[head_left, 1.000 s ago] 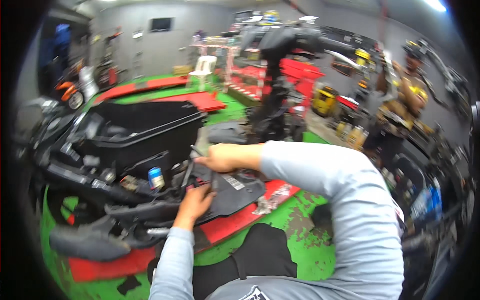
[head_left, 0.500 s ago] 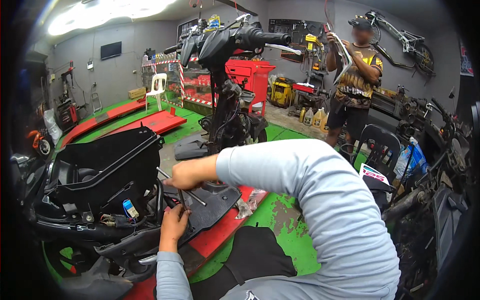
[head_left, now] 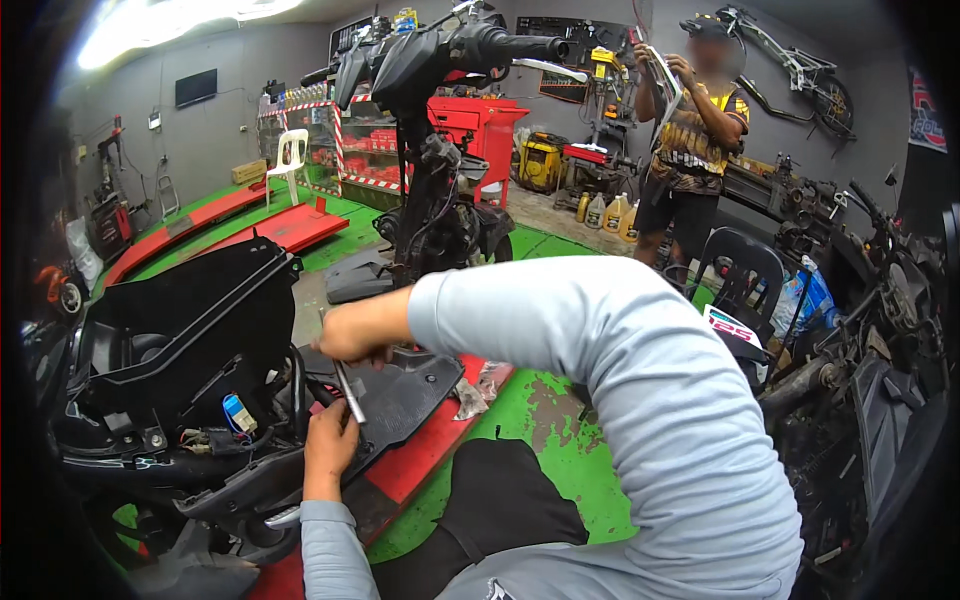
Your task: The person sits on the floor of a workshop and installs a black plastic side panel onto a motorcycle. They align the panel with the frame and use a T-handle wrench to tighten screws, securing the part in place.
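Silver-coloured, a slim metal bar (head_left: 351,394) passes through the right of the two hands (head_left: 352,332), whose fingers are wrapped round it; its longer visible end juts toward five o'clock, over a black ribbed panel (head_left: 415,392). At six o'clock from that grip is the left hand (head_left: 327,445), fingers curled beside the panel; I cannot tell whether it pinches anything. From the left hand, a blue-and-white part (head_left: 239,413) sits at ten o'clock and a red platform (head_left: 402,470) at four. At two o'clock from the right hand, a co-worker (head_left: 695,140) holds up a pale frame.
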Demonstrator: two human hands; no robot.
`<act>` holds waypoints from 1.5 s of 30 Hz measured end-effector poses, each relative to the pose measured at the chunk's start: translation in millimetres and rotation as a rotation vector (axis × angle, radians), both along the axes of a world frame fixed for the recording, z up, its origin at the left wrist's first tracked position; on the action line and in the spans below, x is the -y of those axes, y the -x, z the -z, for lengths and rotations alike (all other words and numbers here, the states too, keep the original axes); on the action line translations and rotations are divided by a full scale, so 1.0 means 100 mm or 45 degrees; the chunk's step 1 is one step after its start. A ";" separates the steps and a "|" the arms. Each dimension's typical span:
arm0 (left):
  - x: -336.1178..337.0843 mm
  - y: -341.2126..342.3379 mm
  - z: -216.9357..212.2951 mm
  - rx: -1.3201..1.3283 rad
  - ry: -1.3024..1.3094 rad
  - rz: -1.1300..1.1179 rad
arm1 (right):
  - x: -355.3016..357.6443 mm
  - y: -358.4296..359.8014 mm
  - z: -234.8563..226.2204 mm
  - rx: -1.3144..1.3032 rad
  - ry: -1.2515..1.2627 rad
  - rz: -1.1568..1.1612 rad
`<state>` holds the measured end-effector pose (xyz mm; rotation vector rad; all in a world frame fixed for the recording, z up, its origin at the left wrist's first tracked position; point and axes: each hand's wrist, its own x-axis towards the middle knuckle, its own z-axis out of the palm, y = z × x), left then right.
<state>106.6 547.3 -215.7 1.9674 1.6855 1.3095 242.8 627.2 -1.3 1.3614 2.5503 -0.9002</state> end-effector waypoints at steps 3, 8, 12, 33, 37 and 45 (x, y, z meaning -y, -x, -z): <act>0.03 0.06 0.00 0.019 -0.017 0.032 | -0.04 -0.08 -0.16 0.201 -0.738 -0.476; 0.05 -0.07 -0.15 0.008 0.157 0.044 | -0.24 -0.32 -0.28 0.059 -1.395 -1.774; 0.08 0.12 -0.04 -0.030 0.018 -0.005 | 0.02 0.01 -0.03 0.280 -0.916 -0.829; 0.03 0.07 0.01 -0.098 0.098 0.009 | -0.18 -0.11 -0.37 0.176 -1.637 -1.430; -0.02 0.11 0.14 -0.107 0.051 -0.009 | -0.13 -0.05 -0.31 0.284 -1.423 -1.701; 0.08 0.06 -0.03 -0.138 0.110 0.013 | 0.05 0.03 0.03 0.341 -1.164 -0.779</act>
